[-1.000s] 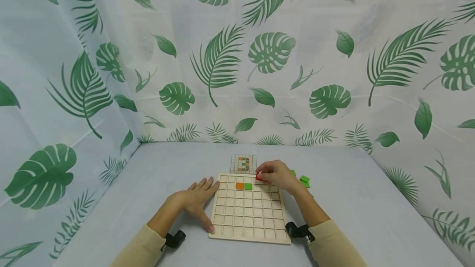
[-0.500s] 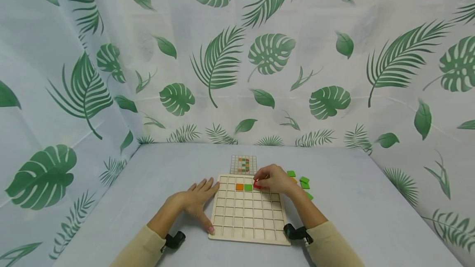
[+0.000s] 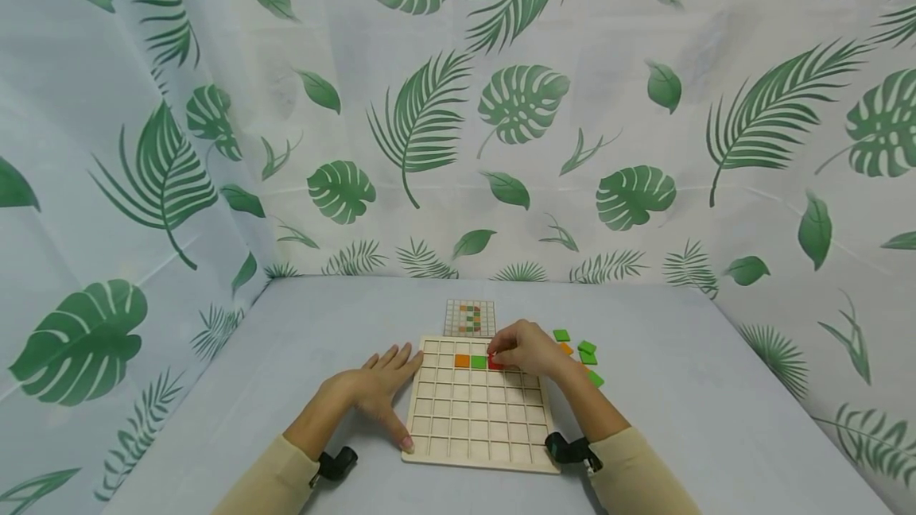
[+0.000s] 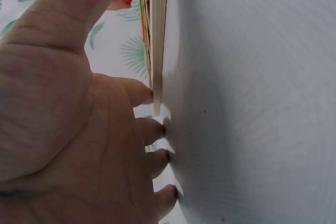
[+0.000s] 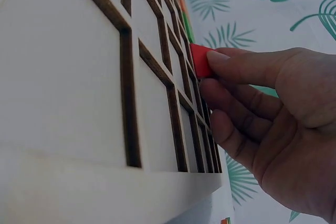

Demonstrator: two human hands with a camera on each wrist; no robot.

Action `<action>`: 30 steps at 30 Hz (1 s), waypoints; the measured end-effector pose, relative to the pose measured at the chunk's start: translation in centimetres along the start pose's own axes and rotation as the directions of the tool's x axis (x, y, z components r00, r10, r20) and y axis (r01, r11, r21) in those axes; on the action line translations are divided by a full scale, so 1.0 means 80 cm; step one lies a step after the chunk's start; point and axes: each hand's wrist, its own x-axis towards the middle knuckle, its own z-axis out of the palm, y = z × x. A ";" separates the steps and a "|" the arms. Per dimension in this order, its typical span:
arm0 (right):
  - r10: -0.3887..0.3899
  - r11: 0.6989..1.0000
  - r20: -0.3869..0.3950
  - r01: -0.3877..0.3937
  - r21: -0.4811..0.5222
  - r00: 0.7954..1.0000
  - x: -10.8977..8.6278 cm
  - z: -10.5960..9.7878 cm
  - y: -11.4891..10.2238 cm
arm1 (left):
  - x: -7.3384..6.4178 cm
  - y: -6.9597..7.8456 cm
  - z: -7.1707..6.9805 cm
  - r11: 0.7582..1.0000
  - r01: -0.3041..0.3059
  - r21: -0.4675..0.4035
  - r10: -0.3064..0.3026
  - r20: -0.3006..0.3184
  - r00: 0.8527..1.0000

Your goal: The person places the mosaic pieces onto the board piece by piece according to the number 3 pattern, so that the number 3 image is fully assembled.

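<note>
The right hand (image 3: 533, 348) has a pinching grip: thumb and forefinger are brought together on the red piece (image 5: 200, 60), with little more than its thickness between them, and the remaining fingers are bent below. The fingers cover part of the piece, so its full outline cannot be told. It is at the cell just right of the green tile (image 3: 479, 362), in the second row from the far edge of the wooden grid board (image 3: 479, 412). In the right wrist view it meets the board's face, but whether it lies fully flat in the cell is unclear.

The step in hand looks like setting this piece beside the green tile and the orange tile (image 3: 462, 361) on its left. The next move probably calls for squaring the piece to the cell walls, a light press, then a release that does not drag it out.

The left hand (image 3: 375, 388) is spread along the board's left edge, thumb at the near corner, apparently bracing it.

Beyond the far edge is a pattern card (image 3: 452, 318), whose top coloured row seems to run orange, green, red, agreeing with this placement. Right of the board, loose tiles (image 3: 588, 358), green and orange, lie on the bench (image 3: 665, 396).
</note>
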 end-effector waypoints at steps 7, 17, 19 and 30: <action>-0.011 1.000 0.004 0.011 -0.011 1.000 -0.002 0.000 -0.001 | 0.000 0.000 0.001 1.000 -0.003 -0.002 0.003 -0.001 1.000; 0.015 0.999 -0.019 -0.016 -0.050 1.000 -0.001 0.003 -0.004 | 0.001 0.000 0.001 1.000 0.003 0.002 -0.003 0.000 1.000; 0.022 0.998 -0.021 -0.023 -0.050 1.000 -0.001 0.003 -0.004 | 0.001 0.000 0.001 1.000 0.003 0.003 -0.003 0.001 1.000; -0.001 0.993 -0.041 -0.004 -0.120 0.999 -0.002 0.004 -0.010 | 0.000 -0.001 0.001 1.000 -0.004 0.002 0.004 0.000 1.000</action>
